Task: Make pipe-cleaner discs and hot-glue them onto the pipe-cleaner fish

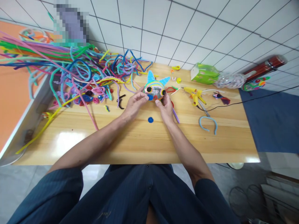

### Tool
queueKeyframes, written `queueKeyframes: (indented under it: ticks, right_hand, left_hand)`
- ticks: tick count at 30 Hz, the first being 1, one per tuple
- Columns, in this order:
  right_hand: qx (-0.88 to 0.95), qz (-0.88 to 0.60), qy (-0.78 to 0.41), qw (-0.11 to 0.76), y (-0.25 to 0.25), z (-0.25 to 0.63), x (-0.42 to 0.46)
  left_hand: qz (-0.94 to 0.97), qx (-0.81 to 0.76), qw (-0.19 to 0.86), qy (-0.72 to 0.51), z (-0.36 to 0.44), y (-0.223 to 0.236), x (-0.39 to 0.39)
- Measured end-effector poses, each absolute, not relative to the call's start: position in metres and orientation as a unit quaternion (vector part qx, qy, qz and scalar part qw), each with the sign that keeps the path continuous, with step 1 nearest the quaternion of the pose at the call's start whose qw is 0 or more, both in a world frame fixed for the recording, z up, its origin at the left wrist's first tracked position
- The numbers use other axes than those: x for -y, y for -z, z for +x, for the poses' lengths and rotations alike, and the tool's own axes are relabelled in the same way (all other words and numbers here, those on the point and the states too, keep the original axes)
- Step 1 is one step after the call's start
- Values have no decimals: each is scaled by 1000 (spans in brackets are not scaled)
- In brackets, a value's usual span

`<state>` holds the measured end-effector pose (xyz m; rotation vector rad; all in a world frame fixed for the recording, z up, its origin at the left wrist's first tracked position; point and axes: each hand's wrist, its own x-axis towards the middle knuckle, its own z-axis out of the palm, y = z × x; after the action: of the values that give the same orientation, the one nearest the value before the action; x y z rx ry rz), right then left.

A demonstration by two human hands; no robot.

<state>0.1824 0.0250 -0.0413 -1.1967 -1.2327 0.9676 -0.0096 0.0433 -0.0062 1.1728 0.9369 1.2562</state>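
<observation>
Between my two hands is a pipe-cleaner animal head (154, 89) with light blue pointed ears, round dark eyes and a red mouth. My left hand (135, 104) grips its left side, the thumb at a blue disc (149, 97) on the cheek. On the other side my right hand (164, 105) is closed on the head, its thumb by the mouth. Another blue disc (150, 119) lies on the wood just below the hands. A purple pipe cleaner (175, 115) lies beside my right hand, partly hidden by it.
A tangle of coloured pipe cleaners (77, 67) covers the table's left end. To the right lie a yellow glue gun (193, 95) with a black cord and a light blue curved pipe cleaner (207, 118). A green packet (204, 73) and a red flask (263, 67) stand by the tiled wall.
</observation>
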Motion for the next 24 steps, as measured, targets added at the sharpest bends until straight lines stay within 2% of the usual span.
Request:
queueKeyframes:
  ticks: [10,24]
  right_hand:
    - [519,-532,-358,566,55,184,-66]
    - [520,-533,-339,575,52,183,-126]
  left_hand:
    - [461,-381,621,-508,-5,-2,-74]
    - [448,-422,599,-513,3,-1,-137]
